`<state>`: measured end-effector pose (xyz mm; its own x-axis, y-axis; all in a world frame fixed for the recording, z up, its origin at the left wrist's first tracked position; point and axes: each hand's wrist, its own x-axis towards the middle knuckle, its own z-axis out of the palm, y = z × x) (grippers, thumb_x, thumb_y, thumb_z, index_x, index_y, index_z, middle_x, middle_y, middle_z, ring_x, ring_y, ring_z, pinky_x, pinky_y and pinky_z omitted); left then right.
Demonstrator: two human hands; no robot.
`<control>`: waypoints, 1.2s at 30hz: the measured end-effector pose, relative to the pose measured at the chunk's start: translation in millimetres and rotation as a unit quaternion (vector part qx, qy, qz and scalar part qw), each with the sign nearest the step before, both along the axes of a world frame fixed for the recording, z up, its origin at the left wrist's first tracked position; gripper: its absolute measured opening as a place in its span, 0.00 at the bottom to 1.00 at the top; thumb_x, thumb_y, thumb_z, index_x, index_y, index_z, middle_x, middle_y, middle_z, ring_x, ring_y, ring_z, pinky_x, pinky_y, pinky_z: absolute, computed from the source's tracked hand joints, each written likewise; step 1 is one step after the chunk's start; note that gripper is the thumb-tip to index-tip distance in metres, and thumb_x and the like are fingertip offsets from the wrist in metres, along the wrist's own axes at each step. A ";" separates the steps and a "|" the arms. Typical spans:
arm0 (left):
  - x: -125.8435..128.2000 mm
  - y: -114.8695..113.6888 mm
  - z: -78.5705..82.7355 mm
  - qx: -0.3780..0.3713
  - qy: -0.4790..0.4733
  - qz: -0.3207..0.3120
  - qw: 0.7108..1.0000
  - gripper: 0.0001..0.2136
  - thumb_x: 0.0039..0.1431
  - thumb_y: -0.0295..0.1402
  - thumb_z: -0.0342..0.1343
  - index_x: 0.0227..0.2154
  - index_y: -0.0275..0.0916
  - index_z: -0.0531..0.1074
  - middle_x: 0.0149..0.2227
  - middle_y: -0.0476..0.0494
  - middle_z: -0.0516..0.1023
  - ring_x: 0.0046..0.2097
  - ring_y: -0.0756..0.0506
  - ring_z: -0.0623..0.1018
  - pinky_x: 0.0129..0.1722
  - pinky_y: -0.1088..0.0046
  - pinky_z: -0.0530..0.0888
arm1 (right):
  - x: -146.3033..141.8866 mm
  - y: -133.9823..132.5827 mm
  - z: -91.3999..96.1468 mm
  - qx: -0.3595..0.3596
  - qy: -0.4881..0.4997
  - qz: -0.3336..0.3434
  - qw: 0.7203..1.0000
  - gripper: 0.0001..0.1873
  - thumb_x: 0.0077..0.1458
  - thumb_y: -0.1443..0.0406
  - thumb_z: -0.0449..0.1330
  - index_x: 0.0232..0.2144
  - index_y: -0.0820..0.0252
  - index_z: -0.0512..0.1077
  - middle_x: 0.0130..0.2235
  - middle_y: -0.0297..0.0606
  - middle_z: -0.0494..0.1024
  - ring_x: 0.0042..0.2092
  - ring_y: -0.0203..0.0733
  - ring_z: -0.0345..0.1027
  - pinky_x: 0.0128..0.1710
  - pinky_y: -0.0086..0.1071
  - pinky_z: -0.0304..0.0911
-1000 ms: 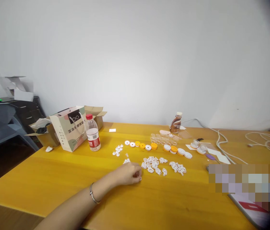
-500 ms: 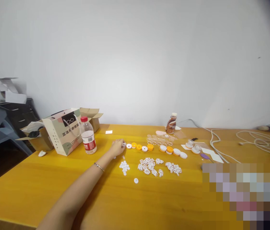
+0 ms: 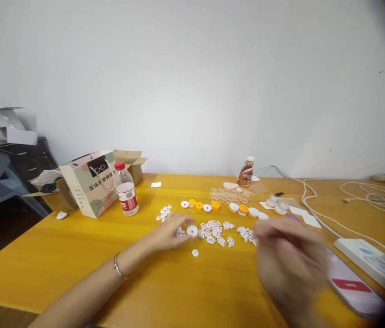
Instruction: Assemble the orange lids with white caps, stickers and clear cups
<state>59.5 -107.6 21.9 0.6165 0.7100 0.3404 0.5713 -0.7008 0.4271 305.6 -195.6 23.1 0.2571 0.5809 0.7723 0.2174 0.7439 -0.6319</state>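
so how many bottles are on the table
2: a clear plastic bottle with a red cap beside the patterned paper bag, and a brown bottle with a white cap near the white wall. Others may hide behind the bag.

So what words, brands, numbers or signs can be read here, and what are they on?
"互连…眼镜超": cream, green and pink paper bag; the other characters are unclear, and anything smaller there is too small.
Eyeglasses drawing: same bag.
"NESC…": white-capped brown bottle; the rest is unclear.
Red-capped clear plastic bottle: text too blurred.
Flat rectangular phone: too blurred.
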 end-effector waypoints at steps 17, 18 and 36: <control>-21.3 6.9 -16.0 0.040 0.032 0.141 0.989 0.10 0.58 0.37 0.46 0.37 0.41 0.69 0.38 0.46 0.73 0.42 0.46 0.69 0.43 0.70 0.58 | -21.5 78.5 -15.2 -0.179 -0.282 0.088 0.938 0.08 0.54 0.63 0.49 0.32 0.58 0.67 0.29 0.35 0.71 0.30 0.38 0.64 0.31 0.30 0.60; -27.2 14.0 -17.9 0.050 0.043 0.173 0.983 0.09 0.59 0.36 0.45 0.35 0.41 0.70 0.38 0.46 0.73 0.41 0.46 0.70 0.42 0.69 0.58 | -23.0 78.3 -15.9 -0.182 -0.297 0.093 0.933 0.08 0.55 0.63 0.49 0.31 0.58 0.67 0.28 0.34 0.71 0.30 0.37 0.64 0.31 0.30 0.60; -26.6 44.1 -39.0 0.173 0.207 0.164 0.949 0.10 0.59 0.31 0.45 0.30 0.40 0.71 0.32 0.42 0.71 0.41 0.44 0.65 0.38 0.64 0.53 | -31.8 72.4 -22.6 -0.187 -0.394 0.148 0.888 0.08 0.55 0.66 0.48 0.27 0.57 0.65 0.27 0.33 0.69 0.28 0.36 0.61 0.28 0.29 0.58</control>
